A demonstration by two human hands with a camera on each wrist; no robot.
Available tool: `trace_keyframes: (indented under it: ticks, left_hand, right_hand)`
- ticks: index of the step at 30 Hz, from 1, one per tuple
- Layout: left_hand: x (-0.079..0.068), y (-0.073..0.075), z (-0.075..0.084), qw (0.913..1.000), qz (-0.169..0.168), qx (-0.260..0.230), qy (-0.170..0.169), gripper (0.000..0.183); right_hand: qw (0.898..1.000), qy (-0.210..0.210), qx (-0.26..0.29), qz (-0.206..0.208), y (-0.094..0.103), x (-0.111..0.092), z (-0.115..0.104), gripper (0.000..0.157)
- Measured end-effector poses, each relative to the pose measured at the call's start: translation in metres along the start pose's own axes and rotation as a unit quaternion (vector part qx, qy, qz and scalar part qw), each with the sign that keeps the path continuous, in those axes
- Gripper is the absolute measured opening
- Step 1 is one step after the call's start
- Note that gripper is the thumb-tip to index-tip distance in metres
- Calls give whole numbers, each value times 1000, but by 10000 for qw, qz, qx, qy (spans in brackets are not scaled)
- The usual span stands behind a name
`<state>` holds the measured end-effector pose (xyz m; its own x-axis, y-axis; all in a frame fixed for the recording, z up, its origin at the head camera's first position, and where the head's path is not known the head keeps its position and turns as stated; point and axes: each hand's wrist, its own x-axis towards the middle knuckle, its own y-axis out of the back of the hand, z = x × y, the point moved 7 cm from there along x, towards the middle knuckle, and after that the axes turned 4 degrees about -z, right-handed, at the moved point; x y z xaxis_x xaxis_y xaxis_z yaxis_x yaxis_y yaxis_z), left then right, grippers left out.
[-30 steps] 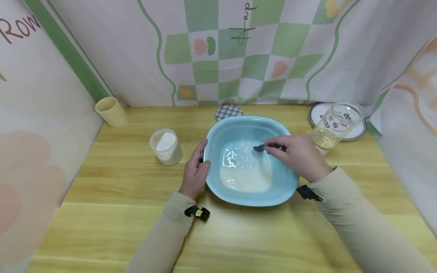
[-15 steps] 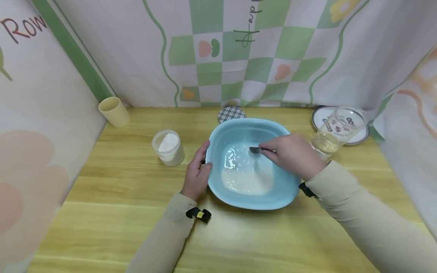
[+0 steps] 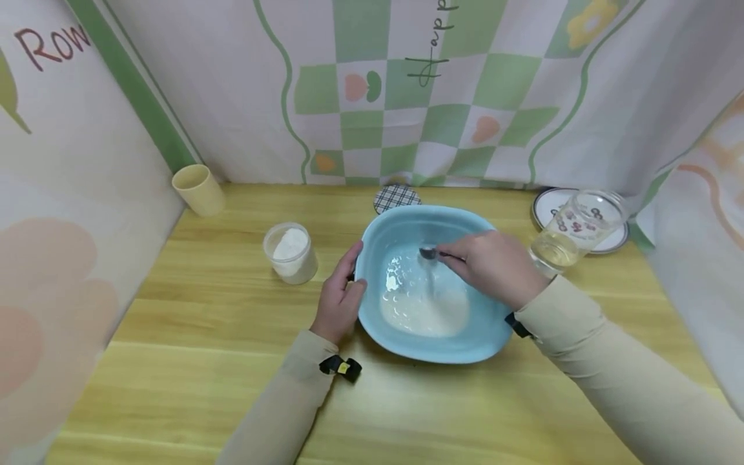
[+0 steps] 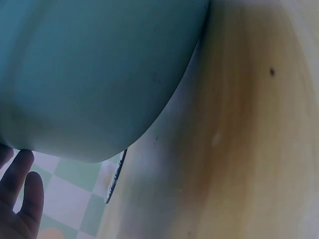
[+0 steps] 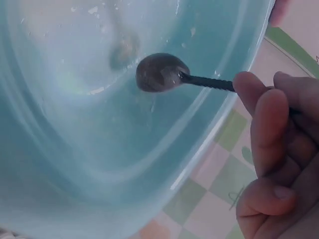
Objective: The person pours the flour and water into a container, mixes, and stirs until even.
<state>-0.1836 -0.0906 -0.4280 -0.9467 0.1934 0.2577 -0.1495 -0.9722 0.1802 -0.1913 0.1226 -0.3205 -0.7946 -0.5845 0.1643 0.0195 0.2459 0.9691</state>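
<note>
At right wrist alone, ridges point(image 5: 212, 82) mark the spoon point(image 5: 162, 72) right hand point(image 3: 496, 266) pinches; left hand point(image 3: 340, 300) grips basin point(image 3: 433, 354).

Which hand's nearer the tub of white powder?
Left. The left hand holds the basin just right of the tub; the right hand is across the basin with the spoon.

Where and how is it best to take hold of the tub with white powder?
Probably by the round side wall of the tub, below the open rim, from its left: it stands upright, and the left hand and blue basin are on its right.
</note>
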Motion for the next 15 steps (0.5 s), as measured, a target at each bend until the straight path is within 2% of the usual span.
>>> trace_keyframes:
  ticks: [4, 10, 15]
  left_hand:
    - [0, -1, 0, 10000, -23, 6, 41, 63]
    - [0, 0, 1, 10000, -30, -56, 4, 63]
    - [-3, 1, 22, 9997, -95, -144, 166, 61]
  right_hand:
    - [9997, -30, 133, -181, -3, 0, 0, 17]
    - [9997, -133, 212, -21, 0, -1, 3, 17]
    - [9998, -124, 169, -8, 0, 0, 2, 17]
